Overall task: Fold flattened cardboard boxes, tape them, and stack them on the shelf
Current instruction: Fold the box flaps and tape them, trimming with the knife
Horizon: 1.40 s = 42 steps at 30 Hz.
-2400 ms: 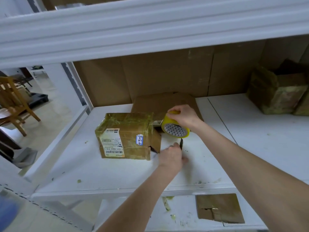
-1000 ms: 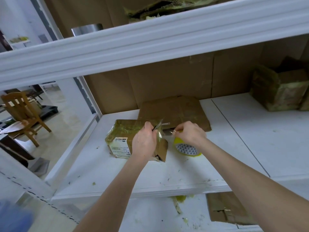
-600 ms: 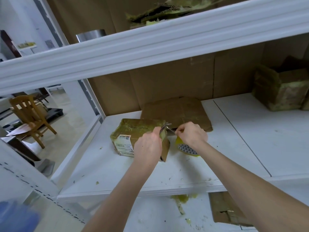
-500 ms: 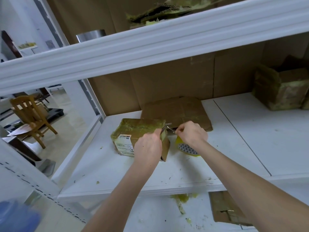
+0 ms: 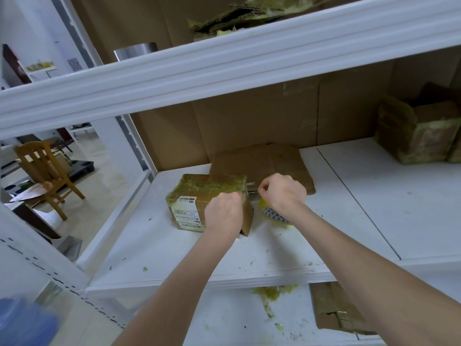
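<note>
A taped cardboard box (image 5: 199, 196) with a white label on its near side sits on the white shelf (image 5: 287, 250), left of centre. The left hand (image 5: 224, 213) is curled into a fist over the box's corner at its 4 o'clock, gripping a small blade (image 5: 250, 183) of which only a thin metal tip shows past the knuckles. At the box's 3 o'clock the right hand (image 5: 283, 193) has its fingers curled, thumb and forefinger pinching a tape strip (image 5: 253, 192) that runs to the box edge. A yellow tape roll (image 5: 274, 214) lies on the shelf just under that wrist. Flattened cardboard (image 5: 264, 161) lies at the box's 1 o'clock, against the back wall. More worn boxes (image 5: 419, 138) stand far off at 2 o'clock.
</note>
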Each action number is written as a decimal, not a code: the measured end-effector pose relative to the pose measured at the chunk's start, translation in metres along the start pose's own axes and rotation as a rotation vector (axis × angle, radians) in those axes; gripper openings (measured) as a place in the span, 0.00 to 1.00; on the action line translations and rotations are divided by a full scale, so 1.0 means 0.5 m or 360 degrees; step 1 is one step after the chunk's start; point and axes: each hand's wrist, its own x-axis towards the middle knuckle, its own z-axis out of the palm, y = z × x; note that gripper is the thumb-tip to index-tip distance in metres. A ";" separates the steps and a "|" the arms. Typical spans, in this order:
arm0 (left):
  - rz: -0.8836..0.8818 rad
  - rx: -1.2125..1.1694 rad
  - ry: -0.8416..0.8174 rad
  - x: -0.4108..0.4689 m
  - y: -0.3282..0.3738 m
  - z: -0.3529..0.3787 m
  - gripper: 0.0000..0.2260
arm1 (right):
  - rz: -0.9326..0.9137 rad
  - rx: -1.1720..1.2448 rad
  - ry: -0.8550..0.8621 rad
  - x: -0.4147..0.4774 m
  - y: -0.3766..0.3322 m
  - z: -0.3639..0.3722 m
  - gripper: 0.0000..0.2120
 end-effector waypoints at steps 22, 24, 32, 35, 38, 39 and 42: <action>0.0329 -0.0083 -0.0530 -0.013 0.111 0.155 0.20 | 0.0298 0.0826 0.0210 -0.022 0.170 -0.030 0.06; 0.0499 -0.0007 -0.0414 -0.011 0.117 0.145 0.19 | 0.0321 0.0817 0.0225 -0.022 0.183 -0.028 0.06; 0.0089 -0.0120 0.0180 0.111 -0.004 0.040 0.18 | 0.0239 0.0805 0.0178 -0.019 0.172 -0.010 0.06; -0.0056 -0.0029 -0.0086 0.116 -0.020 0.054 0.18 | 0.0183 0.0843 0.0147 -0.019 0.157 -0.003 0.06; -0.0039 0.0008 -0.0061 0.118 -0.013 0.062 0.15 | 0.0175 0.0898 0.0138 -0.019 0.153 0.001 0.06; -0.0047 0.0014 -0.0071 0.119 -0.011 0.063 0.15 | 0.0172 0.0899 0.0143 -0.019 0.152 0.002 0.06; -0.0043 0.0037 -0.0142 0.116 -0.007 0.066 0.22 | 0.0167 0.0908 0.0152 -0.022 0.152 0.007 0.06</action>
